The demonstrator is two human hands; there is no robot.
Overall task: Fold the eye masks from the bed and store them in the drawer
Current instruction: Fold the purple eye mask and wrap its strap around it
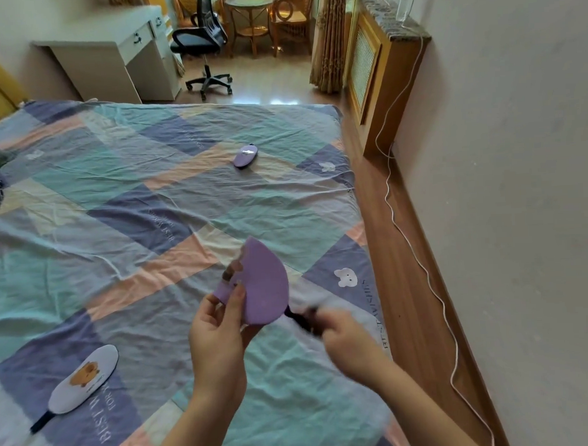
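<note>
A purple eye mask [263,285] is being held up above the bed [123,203], a little below and right of the view's centre, folded over so it is showing a half-round shape with its curved edge facing 3 o'clock. The left hand [218,330] is gripping the mask from 7 o'clock, thumb pressing on its near face and fingers curling behind it. The right hand [348,335], blurred, is sitting at 4 o'clock from the mask, closing around the dark strap [300,318] that is trailing from the mask's lower end.

Two more eye masks are lying on the bed. A white eye mask [85,378] with an orange animal picture is resting flat far out at 8 o'clock, its dark strap pointing towards the lower left corner. A second purple eye mask [245,155] is lying well apart at 12 o'clock, near the far side of the bed.

The bed is wearing a patchwork sheet in teal, pink, lilac and blue. Beyond it, at 11 o'clock, a white desk [116,45] with drawers is standing by a black office chair [204,41]. A white cable [418,251] is running along the wooden floor at 3 o'clock
</note>
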